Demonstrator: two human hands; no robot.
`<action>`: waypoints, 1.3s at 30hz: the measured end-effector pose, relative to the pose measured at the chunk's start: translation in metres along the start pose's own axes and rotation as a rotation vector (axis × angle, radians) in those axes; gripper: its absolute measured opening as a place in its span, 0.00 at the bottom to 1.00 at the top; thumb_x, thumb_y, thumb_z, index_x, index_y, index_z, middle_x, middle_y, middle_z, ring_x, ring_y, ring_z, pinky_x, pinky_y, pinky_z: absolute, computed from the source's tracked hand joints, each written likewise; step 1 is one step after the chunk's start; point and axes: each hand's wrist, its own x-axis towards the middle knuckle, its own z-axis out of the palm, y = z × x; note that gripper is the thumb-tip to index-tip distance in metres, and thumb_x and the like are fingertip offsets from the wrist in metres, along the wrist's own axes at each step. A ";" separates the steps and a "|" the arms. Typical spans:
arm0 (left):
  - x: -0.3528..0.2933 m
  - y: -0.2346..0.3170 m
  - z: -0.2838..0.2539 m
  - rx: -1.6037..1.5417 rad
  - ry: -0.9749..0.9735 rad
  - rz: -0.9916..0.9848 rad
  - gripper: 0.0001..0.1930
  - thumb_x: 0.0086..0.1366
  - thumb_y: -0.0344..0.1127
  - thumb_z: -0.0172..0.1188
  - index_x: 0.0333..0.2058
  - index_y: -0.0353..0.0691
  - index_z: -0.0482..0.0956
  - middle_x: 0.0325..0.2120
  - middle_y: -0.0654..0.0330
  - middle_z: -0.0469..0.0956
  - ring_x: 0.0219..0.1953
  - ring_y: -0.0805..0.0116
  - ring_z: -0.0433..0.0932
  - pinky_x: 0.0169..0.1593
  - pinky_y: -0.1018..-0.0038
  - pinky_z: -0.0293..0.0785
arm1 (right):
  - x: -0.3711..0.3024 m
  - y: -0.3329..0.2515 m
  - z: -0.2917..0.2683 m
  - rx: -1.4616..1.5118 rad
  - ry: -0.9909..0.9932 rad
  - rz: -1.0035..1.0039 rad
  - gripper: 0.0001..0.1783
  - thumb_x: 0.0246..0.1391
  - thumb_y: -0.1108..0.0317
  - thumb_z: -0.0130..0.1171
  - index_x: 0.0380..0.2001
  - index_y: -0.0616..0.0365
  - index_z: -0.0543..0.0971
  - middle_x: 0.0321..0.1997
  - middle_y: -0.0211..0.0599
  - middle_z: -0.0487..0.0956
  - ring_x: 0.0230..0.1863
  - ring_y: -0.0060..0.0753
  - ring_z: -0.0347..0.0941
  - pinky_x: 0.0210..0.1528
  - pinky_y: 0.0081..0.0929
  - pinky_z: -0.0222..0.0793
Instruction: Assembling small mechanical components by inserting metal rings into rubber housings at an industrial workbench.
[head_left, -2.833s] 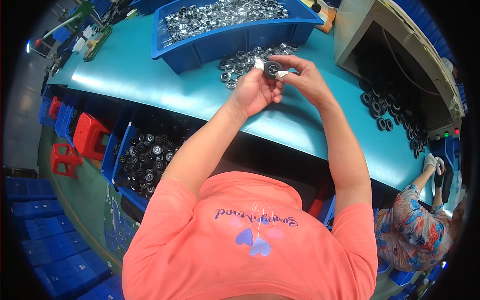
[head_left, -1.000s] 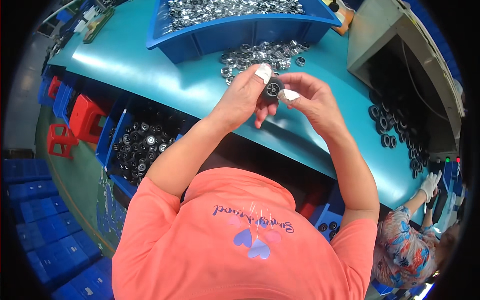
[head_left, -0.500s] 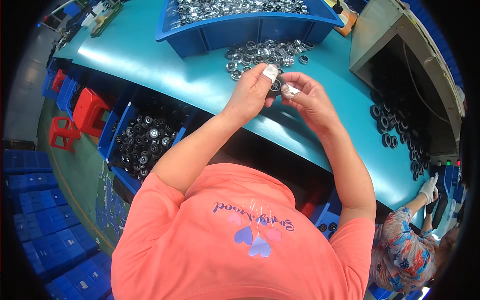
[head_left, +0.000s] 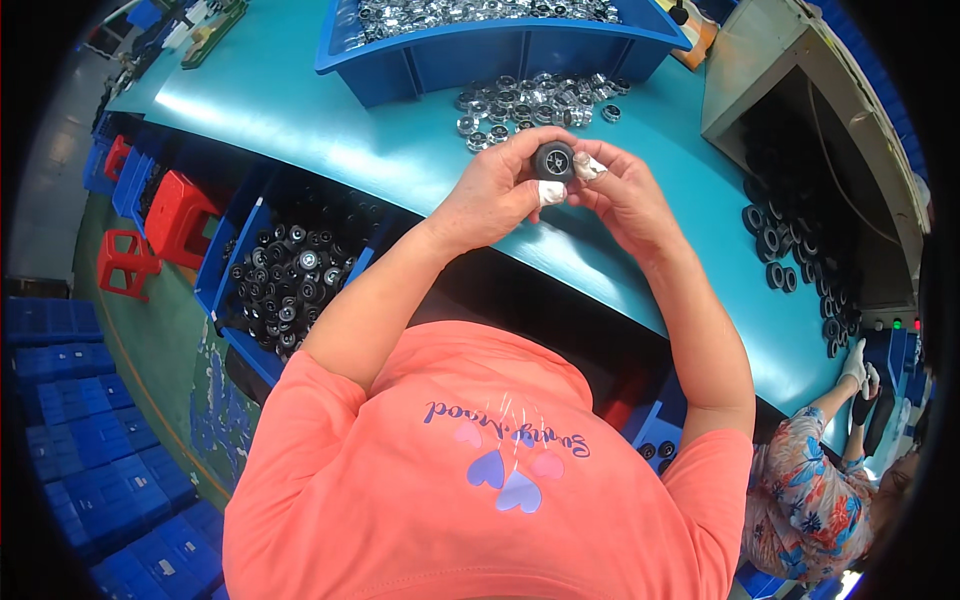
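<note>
Between my two hands, above the teal tabletop, is a small toy wheel with a black tyre and a silver spoked hub, its face turned up toward me. My left hand pinches it from the left, the white-wrapped thumb under its lower edge. From the right, my right hand grips its rim, its thumb also wrapped in white. Just beyond my fingers lies a pile of shiny silver wheel hubs. Loose black tyres are heaped on the table to the right.
A large blue bin full of hubs stands at the back. Below the table's left edge, another bin holds many black wheels. A beige metal housing rises at right, near a gloved co-worker. Red stools stand left.
The wheel has turned so its hub face shows fully. My left thumb has shifted down to its lower edge. The co-worker's gloved hands have moved slightly.
</note>
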 end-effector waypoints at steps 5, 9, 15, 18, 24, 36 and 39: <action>-0.013 0.004 -0.015 0.439 0.062 0.083 0.29 0.61 0.33 0.68 0.61 0.38 0.71 0.46 0.64 0.76 0.44 0.75 0.77 0.44 0.76 0.76 | -0.011 -0.016 0.007 -0.338 0.059 -0.139 0.18 0.63 0.65 0.60 0.54 0.59 0.79 0.45 0.35 0.83 0.43 0.25 0.78 0.47 0.25 0.75; -0.089 0.034 -0.090 0.480 0.140 -0.174 0.30 0.56 0.28 0.68 0.59 0.35 0.73 0.38 0.61 0.75 0.39 0.72 0.75 0.45 0.73 0.74 | -0.038 -0.076 -0.046 -0.995 -0.093 -0.045 0.18 0.61 0.57 0.62 0.46 0.59 0.84 0.41 0.37 0.85 0.42 0.31 0.80 0.48 0.33 0.75; -0.209 0.032 -0.198 1.283 0.228 -0.597 0.30 0.50 0.18 0.65 0.55 0.32 0.76 0.21 0.56 0.73 0.24 0.69 0.70 0.32 0.71 0.71 | -0.066 -0.115 -0.190 -1.280 0.667 -0.118 0.14 0.56 0.67 0.62 0.44 0.58 0.86 0.38 0.43 0.85 0.40 0.36 0.82 0.46 0.31 0.76; -0.171 0.042 -0.191 1.033 0.341 -0.436 0.25 0.54 0.21 0.65 0.53 0.33 0.78 0.22 0.60 0.73 0.25 0.73 0.70 0.31 0.74 0.69 | -0.028 -0.113 -0.260 -1.537 0.891 -0.220 0.18 0.58 0.60 0.60 0.50 0.51 0.84 0.47 0.47 0.84 0.51 0.46 0.81 0.56 0.37 0.75; 0.003 0.025 -0.030 0.591 -0.026 0.142 0.14 0.58 0.24 0.66 0.44 0.36 0.82 0.26 0.58 0.79 0.27 0.68 0.77 0.32 0.72 0.73 | 0.067 -0.121 -0.299 -1.776 1.025 0.175 0.26 0.63 0.50 0.53 0.64 0.37 0.73 0.67 0.44 0.71 0.68 0.51 0.65 0.64 0.62 0.63; 0.120 -0.045 0.059 0.715 -0.327 0.644 0.12 0.50 0.22 0.65 0.35 0.41 0.83 0.19 0.61 0.77 0.21 0.62 0.78 0.26 0.67 0.73 | 0.117 -0.134 -0.402 -1.667 1.565 0.041 0.42 0.59 0.37 0.54 0.69 0.49 0.64 0.71 0.51 0.64 0.73 0.54 0.59 0.68 0.67 0.54; 0.124 -0.043 0.059 0.707 -0.342 0.607 0.14 0.46 0.19 0.63 0.34 0.39 0.84 0.18 0.60 0.76 0.20 0.61 0.77 0.25 0.67 0.73 | 0.116 -0.136 -0.404 -1.638 1.548 -0.011 0.42 0.59 0.37 0.54 0.69 0.49 0.64 0.72 0.51 0.64 0.73 0.53 0.58 0.69 0.66 0.54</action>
